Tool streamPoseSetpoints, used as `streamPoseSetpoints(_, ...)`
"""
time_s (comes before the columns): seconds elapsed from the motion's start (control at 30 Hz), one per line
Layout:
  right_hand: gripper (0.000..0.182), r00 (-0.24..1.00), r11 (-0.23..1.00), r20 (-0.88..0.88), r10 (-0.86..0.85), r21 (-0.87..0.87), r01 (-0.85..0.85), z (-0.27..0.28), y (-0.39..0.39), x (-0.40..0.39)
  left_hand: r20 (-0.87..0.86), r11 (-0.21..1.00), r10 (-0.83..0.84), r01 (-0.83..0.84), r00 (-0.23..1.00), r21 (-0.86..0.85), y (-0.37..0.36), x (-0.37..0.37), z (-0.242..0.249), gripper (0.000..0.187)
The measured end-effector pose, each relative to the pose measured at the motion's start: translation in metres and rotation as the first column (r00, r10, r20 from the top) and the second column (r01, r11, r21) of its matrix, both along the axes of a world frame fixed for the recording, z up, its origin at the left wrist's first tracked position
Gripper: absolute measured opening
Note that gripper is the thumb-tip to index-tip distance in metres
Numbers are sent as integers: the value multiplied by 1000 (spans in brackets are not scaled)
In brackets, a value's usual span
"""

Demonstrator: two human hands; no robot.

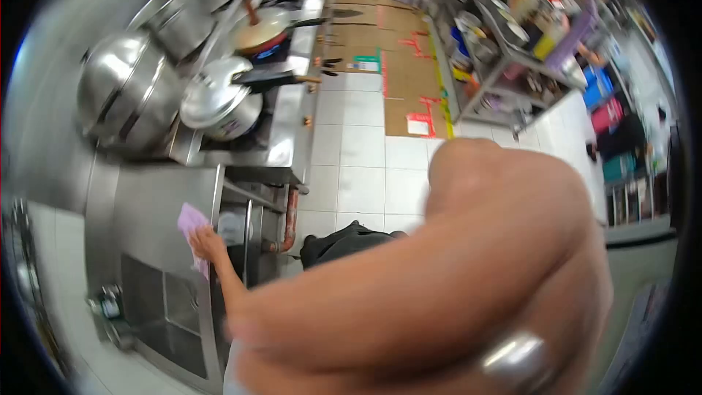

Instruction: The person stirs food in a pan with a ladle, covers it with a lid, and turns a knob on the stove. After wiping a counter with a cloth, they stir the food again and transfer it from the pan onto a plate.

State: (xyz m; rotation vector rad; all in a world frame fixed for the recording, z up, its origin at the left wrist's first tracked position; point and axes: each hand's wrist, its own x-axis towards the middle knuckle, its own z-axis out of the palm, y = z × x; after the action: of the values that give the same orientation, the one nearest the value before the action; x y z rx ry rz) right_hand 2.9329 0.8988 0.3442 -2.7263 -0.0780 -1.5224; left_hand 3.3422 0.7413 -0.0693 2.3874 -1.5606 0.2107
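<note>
1. A pale purple cloth (191, 224) is pressed by the left hand (208, 243) against the edge of a stainless steel counter (150, 208); the fingers are closed over the cloth, with part of it showing above them and a strip hanging below.
2. Much of the lower right of the view is filled by the right arm (453, 285), bent and very close to the camera. The right hand cannot be made out, so whether its fingers are open or closed cannot be told. A shiny metal object (518, 358) is seen at the bottom of the arm, too blurred to identify.
3. Below the left fingers a steel sink basin (164, 314) is set into the counter, and a tap fitting (108, 306) is seen to its far side.
4. Above the fingers, along the steel surface, a cooking range is seen: a lidded pot (219, 99) nearest, a large domed steel lid (124, 91) beside it, and further off a frying pan (259, 29) over a blue flame.
5. A rusty pipe (290, 216) runs down just beyond the counter edge, near the fingers.
6. The floor (362, 161) is laid with white tiles; further off, flattened cardboard (398, 66) marked with red tape is spread over it.
7. Across the aisle, well apart from the fingers, a metal shelving rack (504, 36) is crowded with dishes and containers.
</note>
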Motion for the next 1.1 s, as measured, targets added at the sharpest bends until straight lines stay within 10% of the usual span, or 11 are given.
streamPoseSetpoints(0.3, 21, 921, 940, 214, -326, -33, 341, 9, -14, -135, 83, 994, 113, -112, 990, -20, -17, -17, -9, 45)
streamPoseSetpoints(0.43, 22, 842, 842, 259, -474, 413, 347, -25, -90, -191, 147, 992, 33, -14, 989, -126, -21, -74, -8, 42)
streamPoseSetpoints(0.53, 26, 915, 486, -61, -398, 832, 267, -105, -174, -236, 94, 879, -396, 406, 914, -251, -35, -158, -34, 38)
streamPoseSetpoints(0.6, 27, 890, 202, -300, -343, 902, 382, -178, -207, -263, -596, 899, -338, 437, 728, 24, -40, -224, -75, 38)
streamPoseSetpoints(0.63, 29, 874, 84, -377, -308, 904, 419, -227, -217, -276, -652, 739, -272, 588, 708, 330, -57, -245, -116, 37)
streamPoseSetpoints(0.67, 32, 848, 12, -465, -254, 875, 483, -285, -223, -292, -523, 462, -551, 759, 651, 458, -67, -270, -168, 37)
streamPoseSetpoints(0.73, 39, 664, -145, -736, -133, 677, 722, -357, -208, -315, -715, 190, 5, 702, 699, 687, -69, -346, -172, 38)
streamPoseSetpoints(0.77, 43, 584, -137, -811, -32, 583, 801, -394, -195, -330, -731, 133, -33, 728, 682, 673, -75, -370, -179, 38)
streamPoseSetpoints(0.87, 40, 523, -231, -807, 272, 473, 850, -442, -143, -364, -702, 105, -530, 858, 476, 502, -112, -408, -189, 39)
streamPoseSetpoints(1.0, 39, 658, -509, -701, 275, 475, 718, -478, -95, -416, -841, 296, 151, 787, 520, 541, -151, -442, -159, 35)
streamPoseSetpoints(1.1, 38, 713, -583, -662, 232, 492, 647, -491, -109, -452, -773, 305, 3, 736, 634, 604, -162, -462, -150, 31)
